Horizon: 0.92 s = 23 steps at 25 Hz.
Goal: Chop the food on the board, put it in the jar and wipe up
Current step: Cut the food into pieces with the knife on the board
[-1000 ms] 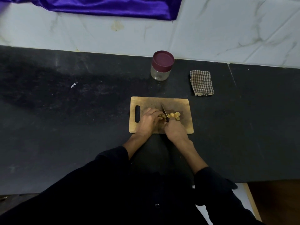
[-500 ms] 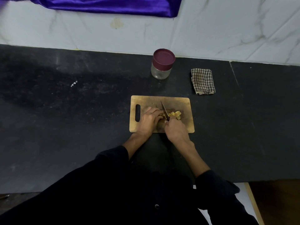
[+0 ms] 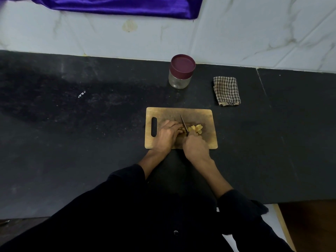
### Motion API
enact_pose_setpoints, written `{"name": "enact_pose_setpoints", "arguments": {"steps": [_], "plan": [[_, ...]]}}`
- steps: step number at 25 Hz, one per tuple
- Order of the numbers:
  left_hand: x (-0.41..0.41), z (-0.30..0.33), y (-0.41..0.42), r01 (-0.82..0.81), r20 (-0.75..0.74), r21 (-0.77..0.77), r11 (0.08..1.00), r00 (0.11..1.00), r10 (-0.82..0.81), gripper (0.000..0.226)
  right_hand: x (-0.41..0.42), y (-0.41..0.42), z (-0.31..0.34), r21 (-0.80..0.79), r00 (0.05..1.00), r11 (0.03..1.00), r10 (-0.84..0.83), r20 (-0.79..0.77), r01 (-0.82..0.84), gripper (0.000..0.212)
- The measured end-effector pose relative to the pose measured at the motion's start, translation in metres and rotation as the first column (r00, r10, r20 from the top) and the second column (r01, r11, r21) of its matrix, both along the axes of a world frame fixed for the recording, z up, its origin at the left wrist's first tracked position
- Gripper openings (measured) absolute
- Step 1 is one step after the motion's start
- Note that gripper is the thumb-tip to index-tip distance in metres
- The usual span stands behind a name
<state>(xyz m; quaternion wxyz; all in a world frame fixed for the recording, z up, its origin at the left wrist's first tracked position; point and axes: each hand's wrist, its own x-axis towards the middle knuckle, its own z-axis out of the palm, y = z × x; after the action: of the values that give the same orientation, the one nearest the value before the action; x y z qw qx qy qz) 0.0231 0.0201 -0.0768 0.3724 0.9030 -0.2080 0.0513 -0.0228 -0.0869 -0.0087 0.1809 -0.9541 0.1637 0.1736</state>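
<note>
Little has shifted in the last second: my knife [image 3: 183, 125] sits at nearly the same slant across the wooden cutting board [image 3: 209, 140], its tip pointing to the far side, and the heap of yellow cut pieces [image 3: 195, 128] to its right looks no bigger. My right hand [image 3: 195, 149] is closed round the handle near the board's near edge. My left hand [image 3: 168, 132] lies just left of the blade with its fingers curled over the uncut food [image 3: 181, 129], pinning it down; how much is left under them I cannot tell. So I judge I am still mid-chop, working leftward slice by slice, with no piece yet moved off the board.

Beyond the board's far edge, the glass jar [image 3: 180, 80] stands on the black counter [image 3: 91, 142] with its maroon lid [image 3: 182, 65] on, so that must come off before filling. To the jar's right lies the folded checked cloth [image 3: 226, 90], untouched, waiting for the wipe.
</note>
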Motion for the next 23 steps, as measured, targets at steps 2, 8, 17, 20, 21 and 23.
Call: {"name": "enact_pose_setpoints", "arguments": {"steps": [2,8,17,20,21,23], "plan": [[0.0,-0.002,0.0,-0.006,0.01,0.001,1.0,1.0,0.006,0.028,-0.014,-0.004,-0.001,0.015,0.999,1.0,-0.007,-0.038,0.008,0.019],[0.002,-0.003,-0.001,-0.014,0.044,0.004,1.0,0.999,0.014,0.025,0.0,-0.006,-0.006,0.065,0.999,0.998,-0.007,-0.039,0.01,0.02],[0.001,0.0,-0.002,-0.03,0.039,-0.012,0.999,0.999,0.03,0.024,-0.009,-0.008,-0.011,0.064,0.998,0.998,-0.024,-0.051,0.027,0.02],[0.001,0.001,0.0,-0.019,0.033,-0.037,0.999,0.999,0.021,0.024,-0.008,-0.012,-0.01,0.105,0.998,0.994,-0.038,-0.053,0.043,0.022],[0.001,0.001,0.001,-0.024,0.027,-0.041,0.999,0.999,0.025,0.024,-0.008,-0.012,-0.009,0.113,0.998,0.993,-0.04,-0.05,0.045,0.022],[0.001,0.002,0.001,-0.042,0.012,-0.055,0.998,0.999,0.043,0.023,-0.008,-0.012,-0.007,0.112,0.998,0.992,-0.045,-0.053,0.051,0.023]]}}
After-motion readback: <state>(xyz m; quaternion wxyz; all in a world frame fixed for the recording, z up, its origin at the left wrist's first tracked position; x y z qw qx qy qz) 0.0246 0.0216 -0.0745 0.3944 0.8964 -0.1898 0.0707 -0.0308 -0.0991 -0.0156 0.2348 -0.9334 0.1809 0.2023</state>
